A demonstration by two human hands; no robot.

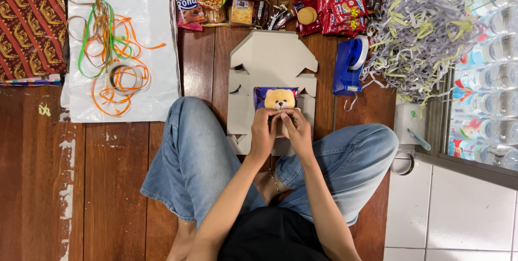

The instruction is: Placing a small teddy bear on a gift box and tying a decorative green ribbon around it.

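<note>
Holding a small teddy bear (279, 99) over flat cardboard (268, 59).
Left hand (263, 131) and right hand (297, 130) pinched it together from below; 1 blue tape dispenser (348, 67) sat nearby.

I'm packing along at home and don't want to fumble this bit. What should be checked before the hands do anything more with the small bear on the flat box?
1. Both hands on the small teddy bear: ok; left hand and right hand meet at its lower part.
2. Bear sits over the flat cardboard box: ok, near its middle, against a dark blue packet.
3. Box lies flat and unfolded on the wood floor: ok.
4. Blue tape dispenser close by: ok, just right of the box.
5. Shredded paper filler at hand: ok, heaped at upper right.
6. How firm the grip is: cannot tell, fingers cover the bear's body.
</note>
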